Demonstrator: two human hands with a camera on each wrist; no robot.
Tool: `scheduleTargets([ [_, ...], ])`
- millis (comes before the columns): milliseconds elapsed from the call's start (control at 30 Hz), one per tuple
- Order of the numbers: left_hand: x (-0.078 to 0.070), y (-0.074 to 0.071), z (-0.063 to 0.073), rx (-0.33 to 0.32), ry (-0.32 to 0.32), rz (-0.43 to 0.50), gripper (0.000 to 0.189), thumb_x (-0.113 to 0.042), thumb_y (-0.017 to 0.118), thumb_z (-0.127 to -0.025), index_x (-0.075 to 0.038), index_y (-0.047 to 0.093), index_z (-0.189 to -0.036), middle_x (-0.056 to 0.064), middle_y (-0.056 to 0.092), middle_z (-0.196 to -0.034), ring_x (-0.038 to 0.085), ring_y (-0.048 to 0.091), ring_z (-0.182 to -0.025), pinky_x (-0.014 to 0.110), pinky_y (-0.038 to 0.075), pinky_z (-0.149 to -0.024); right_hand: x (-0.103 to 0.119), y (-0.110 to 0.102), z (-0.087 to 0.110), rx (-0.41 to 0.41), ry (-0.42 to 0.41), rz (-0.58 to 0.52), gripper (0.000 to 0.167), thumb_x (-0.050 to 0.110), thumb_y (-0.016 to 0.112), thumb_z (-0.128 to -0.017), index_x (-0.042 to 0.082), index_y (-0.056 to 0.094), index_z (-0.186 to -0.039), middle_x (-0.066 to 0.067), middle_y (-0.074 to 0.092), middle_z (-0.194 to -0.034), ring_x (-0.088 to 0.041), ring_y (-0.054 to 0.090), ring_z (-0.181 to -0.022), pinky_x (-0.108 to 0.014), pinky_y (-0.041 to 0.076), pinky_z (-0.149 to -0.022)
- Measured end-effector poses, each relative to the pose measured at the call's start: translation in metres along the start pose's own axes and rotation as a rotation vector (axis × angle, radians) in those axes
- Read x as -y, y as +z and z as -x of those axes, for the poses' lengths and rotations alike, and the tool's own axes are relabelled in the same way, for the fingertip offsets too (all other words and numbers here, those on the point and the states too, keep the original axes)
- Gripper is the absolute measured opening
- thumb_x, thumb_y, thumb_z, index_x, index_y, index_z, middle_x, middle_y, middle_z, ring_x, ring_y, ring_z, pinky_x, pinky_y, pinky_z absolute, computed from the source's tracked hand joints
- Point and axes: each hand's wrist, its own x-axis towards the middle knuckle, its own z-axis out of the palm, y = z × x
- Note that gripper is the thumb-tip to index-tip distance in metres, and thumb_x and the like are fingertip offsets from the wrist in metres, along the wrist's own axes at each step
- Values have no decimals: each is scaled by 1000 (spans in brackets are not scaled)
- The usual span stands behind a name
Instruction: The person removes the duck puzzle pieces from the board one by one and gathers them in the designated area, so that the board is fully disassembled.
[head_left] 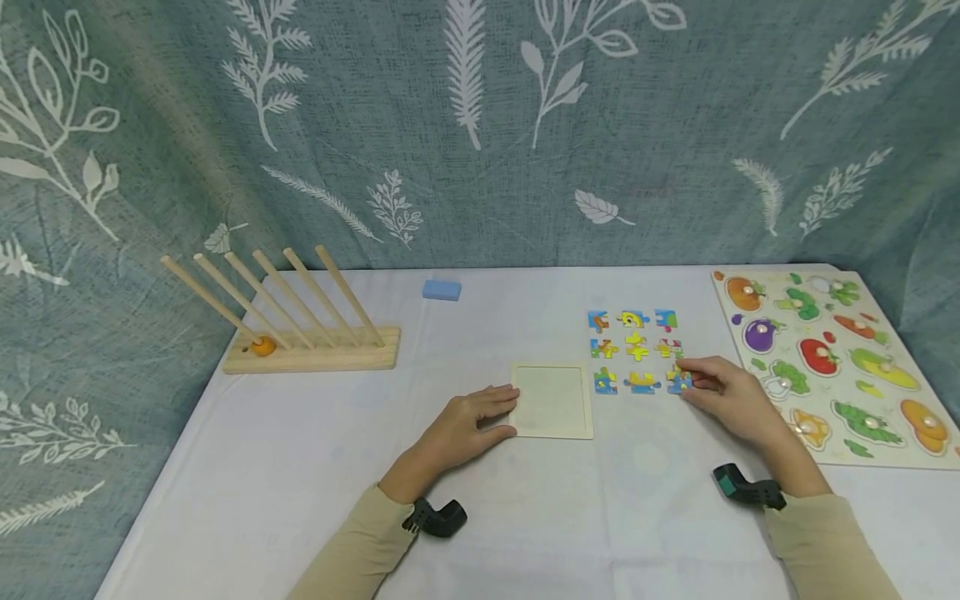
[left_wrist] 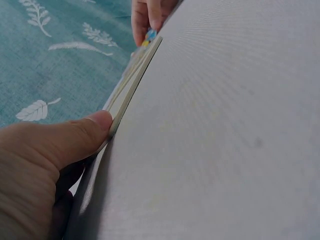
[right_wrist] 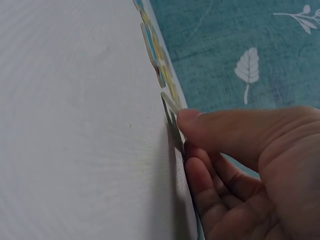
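Note:
The square wooden puzzle tray lies bare on the white table, its raised rim running away from the thumb in the left wrist view. My left hand rests at the tray's left edge, fingers and thumb fairly straight and touching its border. To the right of the tray, colourful jigsaw pieces lie spaced out in rows. My right hand pinches the bottom right jigsaw piece between thumb and fingers. In the right wrist view that piece is tilted, one side raised off the table.
A vegetable peg puzzle board lies at the right, close beside my right hand. At the back left stands a wooden base with several slanted dowels and an orange bead. A blue block lies near the table's back edge.

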Motion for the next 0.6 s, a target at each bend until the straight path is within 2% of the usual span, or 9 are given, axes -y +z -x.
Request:
scheduleTargets([
  [167, -1, -1, 0, -1, 1, -7, 47, -22, 73, -83, -1, 61, -124, 9, 59, -132, 25, 52, -126, 36, 43, -108, -4, 3, 0, -9, -16, 57, 37, 7, 67, -87, -3, 61, -122, -19, 59, -114, 17, 44, -91, 1, 40, -80],
  [300, -1, -1, 0, 4, -2, -6, 48, -21, 73, -83, -1, 61, -125, 9, 59, -132, 26, 52, -126, 36, 42, -108, -4, 4, 0, -6, -7, 102, 36, 10, 67, -87, 1, 62, -122, -15, 58, -114, 12, 43, -96, -3, 37, -82],
  [500, 0, 0, 1, -12, 13, -3, 47, -21, 73, -83, -1, 62, -124, 9, 60, -130, 26, 53, -126, 36, 43, -107, -3, 3, 1, -4, 19, 79, 39, 14, 67, -89, 1, 60, -124, -16, 58, -118, 11, 45, -96, 0, 38, -83],
  [600, -1, 1, 1, -21, 21, 4, 46, -21, 73, -83, 0, 62, -123, 9, 60, -130, 26, 53, -125, 37, 44, -107, -1, 0, 2, -9, 43, 65, 40, 18, 66, -90, 0, 58, -126, -18, 59, -119, 0, 54, -98, 1, 40, -82],
])
